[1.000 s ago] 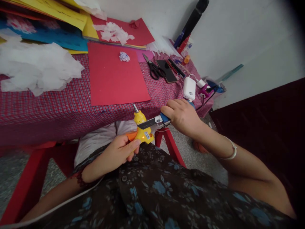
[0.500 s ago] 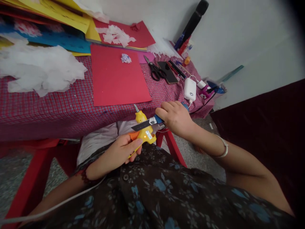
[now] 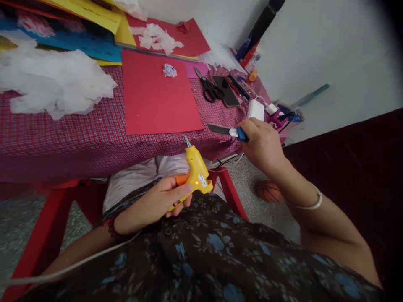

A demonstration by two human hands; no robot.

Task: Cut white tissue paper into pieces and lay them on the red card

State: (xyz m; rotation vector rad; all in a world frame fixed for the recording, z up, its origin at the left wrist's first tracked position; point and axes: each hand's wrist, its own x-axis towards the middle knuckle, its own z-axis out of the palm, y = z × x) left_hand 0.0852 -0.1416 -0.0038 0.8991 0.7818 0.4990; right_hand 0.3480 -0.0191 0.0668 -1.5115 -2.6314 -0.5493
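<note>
My left hand [image 3: 160,201] is closed round the handle of a yellow glue gun [image 3: 195,172] with an orange trigger, held over my lap with its metal nozzle pointing up toward the table edge. A small orange light glows on its side. My right hand [image 3: 262,144] grips a blue-handled utility knife [image 3: 227,131], its blade extended to the left, just above the table's front edge and apart from the glue gun. A white cord [image 3: 66,266] trails from the gun along my left arm.
A red sheet of paper [image 3: 159,94] lies on the checked tablecloth [image 3: 63,134]. White tissue [image 3: 53,86], black scissors [image 3: 209,89], a phone [image 3: 226,89], a white charger [image 3: 255,110] and pens lie around it. Red table legs [image 3: 231,195] and a basketball [image 3: 267,191] stand below.
My right hand has lifted the knife off the glue gun's body and moved it up and to the right. The glue gun has stayed in my left hand, tilted a little more upright.
</note>
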